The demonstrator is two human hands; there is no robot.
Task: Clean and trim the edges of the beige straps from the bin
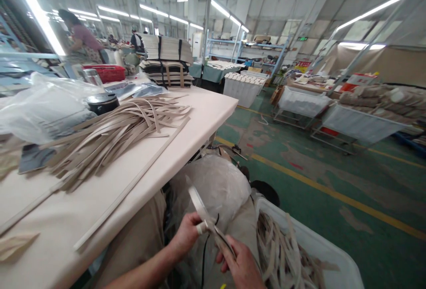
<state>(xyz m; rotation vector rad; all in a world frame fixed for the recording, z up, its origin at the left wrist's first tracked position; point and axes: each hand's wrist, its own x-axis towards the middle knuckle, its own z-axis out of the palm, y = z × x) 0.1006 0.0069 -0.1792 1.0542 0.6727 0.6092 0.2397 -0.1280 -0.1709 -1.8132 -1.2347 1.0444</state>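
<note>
Low in the view, below the table edge, my left hand [187,234] is closed around a pale narrow strip [197,200] that rises from my fingers. My right hand [241,264] is closed on the lower end of the same strip, where a thin black cord [203,258] hangs down. Both hands sit above my lap, beside a white bin [319,244] holding several similar beige strips [282,253]. On the white table [140,164] to my left lies a large pile of beige strips [109,136].
A clear plastic bag [43,107] and a black round container [101,101] sit on the table's left. Stacked sheets [168,58] stand at its far end. A person [81,40] works far left. Carts [359,124] and the green floor [333,169] lie to the right.
</note>
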